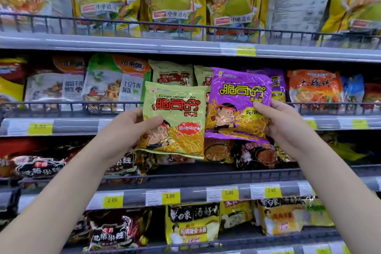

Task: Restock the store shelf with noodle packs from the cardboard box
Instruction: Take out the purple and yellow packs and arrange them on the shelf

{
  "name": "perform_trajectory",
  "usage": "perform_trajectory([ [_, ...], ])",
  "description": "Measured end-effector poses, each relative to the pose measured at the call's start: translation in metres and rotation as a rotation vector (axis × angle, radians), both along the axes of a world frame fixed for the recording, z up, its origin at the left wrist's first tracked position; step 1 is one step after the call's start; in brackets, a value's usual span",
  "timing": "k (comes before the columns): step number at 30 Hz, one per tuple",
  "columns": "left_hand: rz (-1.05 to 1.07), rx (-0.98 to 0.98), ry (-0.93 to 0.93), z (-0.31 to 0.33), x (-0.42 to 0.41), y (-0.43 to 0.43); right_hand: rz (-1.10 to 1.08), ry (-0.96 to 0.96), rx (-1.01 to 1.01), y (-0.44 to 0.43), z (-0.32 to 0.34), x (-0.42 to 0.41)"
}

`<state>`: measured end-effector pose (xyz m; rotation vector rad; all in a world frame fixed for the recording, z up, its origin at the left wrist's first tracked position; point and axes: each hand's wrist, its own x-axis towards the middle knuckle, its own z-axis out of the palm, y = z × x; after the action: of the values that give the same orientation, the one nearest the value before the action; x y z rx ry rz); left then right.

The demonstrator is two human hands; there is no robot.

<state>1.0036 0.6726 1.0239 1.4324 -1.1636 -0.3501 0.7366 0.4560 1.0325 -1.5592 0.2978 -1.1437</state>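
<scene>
While both arms reach up before the wire rail [61, 107] of the middle shelf, the left hand [132, 128] grips a green noodle pack [177, 117] by its lower left side, thumb on the face, holding it upright in front of that rail. Touching its right edge, a purple noodle pack [239, 101] also crosses the rail, slightly tilted, clasped at its right edge by the right hand [284, 126]. Behind the rail stand matching green packs [171, 73] and, further right, purple packs [278, 82].
</scene>
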Motion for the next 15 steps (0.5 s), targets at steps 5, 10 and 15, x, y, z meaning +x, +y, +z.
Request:
perform_trajectory([
  [5, 0.087, -0.053, 0.001, 0.008, -0.008, -0.011, 0.05, -0.019, -0.003, -0.018, 0.005, 0.004],
  [10, 0.131, -0.055, 0.017, 0.017, -0.015, -0.017, 0.071, 0.007, -0.043, -0.028, 0.015, 0.004],
  [15, 0.161, -0.057, 0.007, 0.024, -0.013, -0.021, 0.118, -0.009, -0.036, -0.035, 0.02, 0.006],
])
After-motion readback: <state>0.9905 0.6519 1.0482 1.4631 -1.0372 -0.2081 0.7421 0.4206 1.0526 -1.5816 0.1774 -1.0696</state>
